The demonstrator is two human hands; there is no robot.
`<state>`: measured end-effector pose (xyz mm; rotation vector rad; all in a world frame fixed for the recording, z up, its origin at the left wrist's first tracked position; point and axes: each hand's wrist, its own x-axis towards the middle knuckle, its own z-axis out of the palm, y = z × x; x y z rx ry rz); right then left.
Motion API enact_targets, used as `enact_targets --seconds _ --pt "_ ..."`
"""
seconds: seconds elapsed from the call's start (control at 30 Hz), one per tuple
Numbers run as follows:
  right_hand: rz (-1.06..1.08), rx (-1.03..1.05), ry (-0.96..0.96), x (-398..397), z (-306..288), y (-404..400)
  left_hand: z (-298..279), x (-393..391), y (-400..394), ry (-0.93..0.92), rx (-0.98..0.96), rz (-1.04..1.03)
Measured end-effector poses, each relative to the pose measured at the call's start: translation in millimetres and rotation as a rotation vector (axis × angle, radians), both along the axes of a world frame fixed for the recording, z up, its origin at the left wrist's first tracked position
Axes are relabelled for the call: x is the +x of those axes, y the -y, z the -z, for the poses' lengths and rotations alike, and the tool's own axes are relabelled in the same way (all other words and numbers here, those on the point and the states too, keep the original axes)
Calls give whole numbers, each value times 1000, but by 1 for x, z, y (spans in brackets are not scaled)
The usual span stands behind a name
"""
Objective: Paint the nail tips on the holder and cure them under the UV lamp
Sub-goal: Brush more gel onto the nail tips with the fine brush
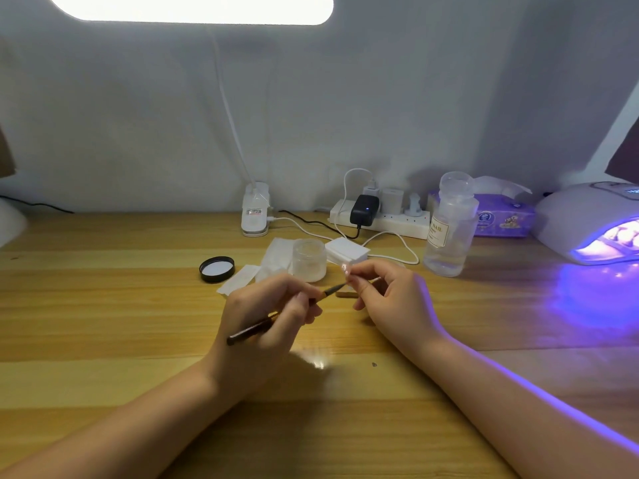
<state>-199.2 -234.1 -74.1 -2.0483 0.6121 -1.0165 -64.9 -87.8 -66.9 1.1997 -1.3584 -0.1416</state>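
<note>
My left hand (268, 318) grips a dark thin brush (254, 328) like a pen, its tip pointing right and touching a small pale nail tip (346, 270). That nail tip sits on the end of a thin stick holder (371, 280), which my right hand (390, 299) pinches between thumb and fingers above the wooden table (103, 305). A second small brownish stick piece (345, 294) lies on the table under the hands. The white UV lamp (584, 219) at the far right glows violet inside.
An open frosted jar (309, 259) stands behind my hands, its black lid (217, 268) to the left, white wipes (262, 267) and a pad stack (346, 252) beside it. Further back are a clear pump bottle (449, 226), power strip (378, 219), tissue pack (501, 216) and desk-lamp base (255, 212).
</note>
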Motion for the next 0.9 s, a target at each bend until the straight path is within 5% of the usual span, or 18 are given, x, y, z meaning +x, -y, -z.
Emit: enact_targets --seconds 0.4,0.9 --pt "-74 22 12 -1 -2 1 2 4 5 -138 -21 -45" --pt "49 -145 23 0 -1 -1 -1 0 1 8 -10 -33"
